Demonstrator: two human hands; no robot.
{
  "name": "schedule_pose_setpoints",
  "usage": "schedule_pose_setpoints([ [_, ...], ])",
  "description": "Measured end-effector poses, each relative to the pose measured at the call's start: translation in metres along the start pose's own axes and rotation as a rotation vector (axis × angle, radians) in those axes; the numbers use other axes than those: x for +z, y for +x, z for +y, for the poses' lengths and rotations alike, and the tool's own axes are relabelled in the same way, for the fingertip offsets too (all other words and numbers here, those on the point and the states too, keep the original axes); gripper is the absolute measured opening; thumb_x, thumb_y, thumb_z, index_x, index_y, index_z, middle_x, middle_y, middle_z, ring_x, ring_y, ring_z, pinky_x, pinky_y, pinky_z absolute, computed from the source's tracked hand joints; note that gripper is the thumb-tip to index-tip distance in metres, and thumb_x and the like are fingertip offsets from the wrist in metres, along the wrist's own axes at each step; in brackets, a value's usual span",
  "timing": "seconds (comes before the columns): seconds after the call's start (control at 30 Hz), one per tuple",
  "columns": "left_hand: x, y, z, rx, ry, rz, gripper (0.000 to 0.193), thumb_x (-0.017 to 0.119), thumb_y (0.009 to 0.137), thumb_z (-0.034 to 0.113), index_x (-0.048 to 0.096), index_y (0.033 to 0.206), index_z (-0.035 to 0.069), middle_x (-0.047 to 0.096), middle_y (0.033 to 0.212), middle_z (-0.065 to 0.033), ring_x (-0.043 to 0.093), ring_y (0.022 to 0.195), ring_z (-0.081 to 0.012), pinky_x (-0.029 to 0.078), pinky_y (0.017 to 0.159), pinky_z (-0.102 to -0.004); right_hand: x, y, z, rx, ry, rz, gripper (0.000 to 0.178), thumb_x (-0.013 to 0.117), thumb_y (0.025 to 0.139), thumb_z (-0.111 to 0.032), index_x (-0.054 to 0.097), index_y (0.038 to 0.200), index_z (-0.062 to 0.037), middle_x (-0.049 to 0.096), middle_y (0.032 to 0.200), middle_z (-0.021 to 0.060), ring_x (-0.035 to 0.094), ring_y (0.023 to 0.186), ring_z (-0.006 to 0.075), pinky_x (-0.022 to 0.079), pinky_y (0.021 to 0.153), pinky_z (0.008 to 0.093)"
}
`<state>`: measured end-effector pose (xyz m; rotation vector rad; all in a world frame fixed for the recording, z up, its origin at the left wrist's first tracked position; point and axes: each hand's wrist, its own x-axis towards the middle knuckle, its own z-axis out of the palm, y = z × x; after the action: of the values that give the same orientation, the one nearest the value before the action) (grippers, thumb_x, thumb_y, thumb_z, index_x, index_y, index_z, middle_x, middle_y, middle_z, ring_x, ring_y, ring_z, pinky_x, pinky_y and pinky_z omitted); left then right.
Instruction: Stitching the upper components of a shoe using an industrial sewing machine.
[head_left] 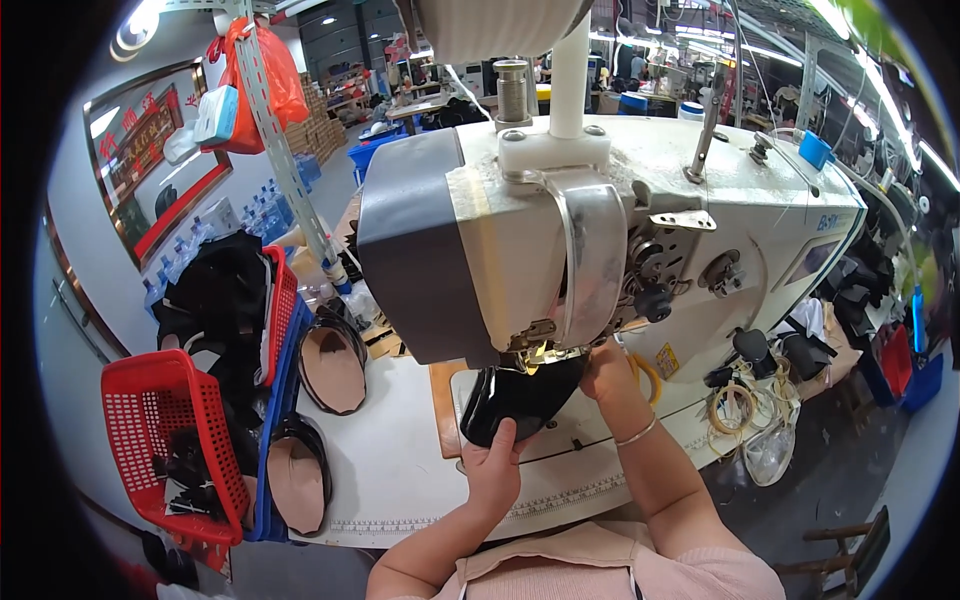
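Now, from the head view, the left hand (492,468) pinches the near edge of a glossy black piece (525,396), thumb on top, and that piece lies right under the head of the sewing machine (500,250). At its right side sits the right hand (607,374), fingers partly hidden, grip impossible to tell! Off left, a red basket (148,395) holds dark scraps (188,462).

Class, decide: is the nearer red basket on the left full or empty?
Neither: the red basket is partly filled. Dark pieces lie low inside, its far side bare above them.
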<state>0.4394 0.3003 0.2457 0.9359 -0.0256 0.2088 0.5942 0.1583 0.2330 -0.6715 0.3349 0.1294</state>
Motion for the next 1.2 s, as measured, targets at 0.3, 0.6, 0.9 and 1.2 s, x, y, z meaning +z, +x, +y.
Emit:
schedule_pose_setpoints([
  [0.3, -0.008, 0.0, -0.007, 0.043, 0.038, -0.046, 0.038, 0.05, 0.092, 0.007, 0.038, 0.127, 0.009, 0.051, 0.121, -0.0089, 0.058, 0.103, -0.0228, 0.055, 0.077, -0.0369, -0.011, -0.058, -0.004, -0.706, -0.565, -0.389, 0.018, 0.058, 0.079, 0.005, 0.053, 0.092, -0.0058, 0.056, 0.092, -0.0017, 0.046, 0.075, 0.0034, 0.039, 0.068, 0.0185],
  [0.6, -0.008, 0.009, 0.006, 0.053, 0.086, -0.101, 0.03, 0.047, 0.095, 0.011, 0.046, 0.121, -0.003, 0.055, 0.115, -0.0121, 0.058, 0.102, -0.0224, 0.054, 0.085, -0.0356, -0.019, -0.068, -0.008, -1.473, -1.092, -0.324, 0.033, 0.058, 0.067, 0.009, 0.06, 0.094, -0.0091, 0.056, 0.097, 0.0047, 0.051, 0.065, 0.0127, 0.042, 0.055, 0.0223],
  [0.9, -0.011, 0.016, 0.008, 0.022, 0.145, -0.069, 0.03, 0.051, 0.091, 0.008, 0.047, 0.119, -0.004, 0.057, 0.111, -0.0141, 0.061, 0.097, -0.0248, 0.057, 0.077, -0.0358, -0.017, -0.069, -0.023, -1.993, -1.459, -0.489, 0.034, 0.061, 0.066, -0.006, 0.065, 0.099, -0.0083, 0.058, 0.092, 0.0014, 0.052, 0.066, 0.0153, 0.041, 0.058, 0.0268],
  [1.2, -0.021, 0.033, 0.036, -0.142, 0.142, -0.105, 0.035, 0.054, 0.087, 0.008, 0.047, 0.119, -0.004, 0.059, 0.109, -0.0151, 0.063, 0.094, -0.0248, 0.057, 0.074, -0.0371, -0.021, -0.081, -0.014, -1.782, -1.408, -0.515, 0.034, 0.066, 0.066, 0.001, 0.063, 0.099, -0.0068, 0.058, 0.085, 0.0007, 0.048, 0.063, 0.0121, 0.041, 0.056, 0.0247],
])
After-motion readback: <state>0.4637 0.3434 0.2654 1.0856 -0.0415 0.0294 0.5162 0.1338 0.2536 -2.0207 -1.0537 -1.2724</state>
